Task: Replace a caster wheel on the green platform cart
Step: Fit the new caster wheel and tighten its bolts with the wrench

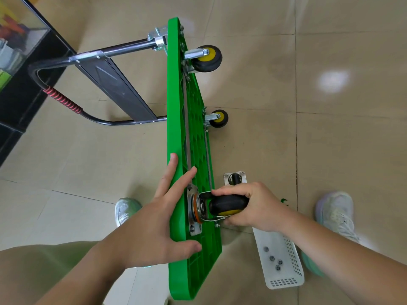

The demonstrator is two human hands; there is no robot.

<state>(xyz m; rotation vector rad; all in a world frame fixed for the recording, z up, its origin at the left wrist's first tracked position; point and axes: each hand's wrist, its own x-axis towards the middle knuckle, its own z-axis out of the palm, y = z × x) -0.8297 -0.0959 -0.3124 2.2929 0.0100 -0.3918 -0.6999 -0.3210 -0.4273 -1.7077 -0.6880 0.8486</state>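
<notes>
Seen from above: person's left hand (158, 219) and right hand (253, 205) bare, forearms uncovered to frame edge. Olive-green legwear (44, 260) over left thigh; shorts or trousers, cannot tell. Footwear: left shoe (127, 211) pale mesh trainer, whitish with mint tint; right shoe (337, 213) same kind, white-lilac upper, white laces.

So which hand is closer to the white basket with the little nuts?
Right. The right hand grips the caster wheel just beyond the far end of the white basket; the left hand rests on the green cart, farther off.
</notes>
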